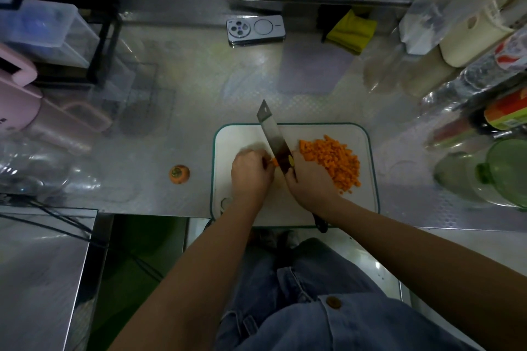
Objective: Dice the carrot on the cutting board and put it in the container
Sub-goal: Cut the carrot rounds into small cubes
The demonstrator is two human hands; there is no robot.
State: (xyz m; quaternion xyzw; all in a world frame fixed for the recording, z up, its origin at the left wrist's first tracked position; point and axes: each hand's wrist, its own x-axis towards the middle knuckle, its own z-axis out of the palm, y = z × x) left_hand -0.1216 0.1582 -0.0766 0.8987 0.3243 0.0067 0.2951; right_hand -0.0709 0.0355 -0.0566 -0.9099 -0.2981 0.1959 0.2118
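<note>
Here, a white cutting board (236, 139) with a green rim lies at the near edge of the metal surface (199, 88), directly in front of the person. The left hand (251, 172) rests on the board left of centre. Its fingers are curled over a short carrot stub (274, 162) and pin it to the board; only the orange end of the stub shows past them. The right hand (310, 182) grips the knife (273, 137) where blade meets handle, fingers wrapped tight. The dark handle end sticks out below the wrist, over the board's near edge. The blade points away from the person and slightly left, its tip past the far rim of the board. The blade sits just beside the exposed end of the stub; whether the edge touches it cannot be told. A heap of diced carrot (330, 162) lies on the right half of the board, touching the right hand. A cut carrot top (179, 174) lies on the surface left of the board, apart from it. A phone (255, 30) lies face down at the far side, with a yellow cloth (352, 33) to its right. A pink appliance (17, 94) stands at the left edge.
</note>
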